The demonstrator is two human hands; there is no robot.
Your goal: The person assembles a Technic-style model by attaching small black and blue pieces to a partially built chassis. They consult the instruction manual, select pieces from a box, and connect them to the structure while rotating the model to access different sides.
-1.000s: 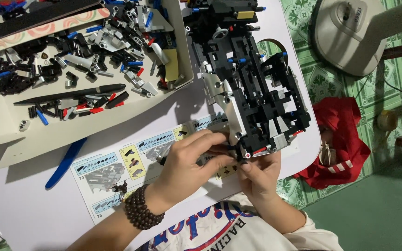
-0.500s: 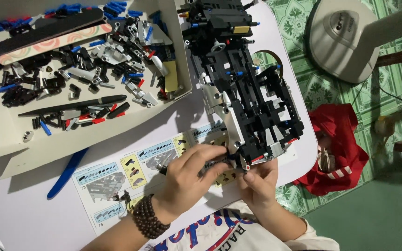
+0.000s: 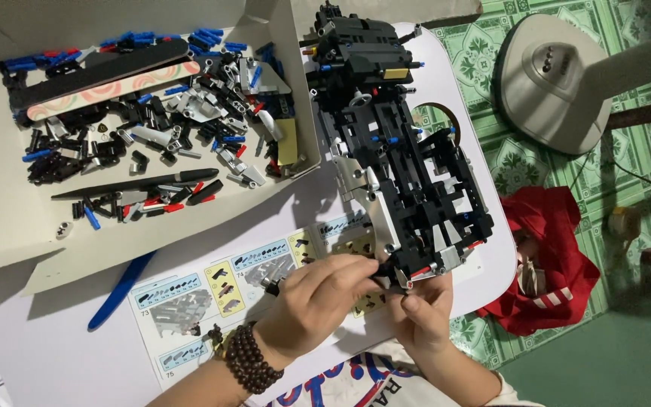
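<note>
Head view. The left hand [image 3: 325, 295] and right hand [image 3: 423, 316] meet at the near end of the model [image 3: 393, 162], a long black brick-built chassis lying on the white table [image 3: 54, 354] and running from 12 o'clock down to about 5 o'clock of centre. The left fingers [image 3: 356, 270] are pinched together on a small dark part at the model's near corner; the part itself is almost wholly covered, so its shape cannot be told. The right hand sits just under that corner at 6 o'clock with its thumb up against the frame; its fingers are tucked beneath, and whether they clamp the model or only prop it cannot be told. A dark bead bracelet [image 3: 246, 360] rings the left wrist.

The instruction sheet [image 3: 212, 290] lies under both hands, its right part hidden by them. At 9 o'clock a blue piece [image 3: 118, 290] pokes out from beneath the open cardboard box [image 3: 1, 226], its upper end hidden. The box, at 10 o'clock, holds loose black, grey, blue and red parts too small to sort. At 2 o'clock a grey fan base [image 3: 551, 83] stands on the green tiled floor, cut off by the frame; at 4 o'clock lies a red cloth [image 3: 551, 264].
</note>
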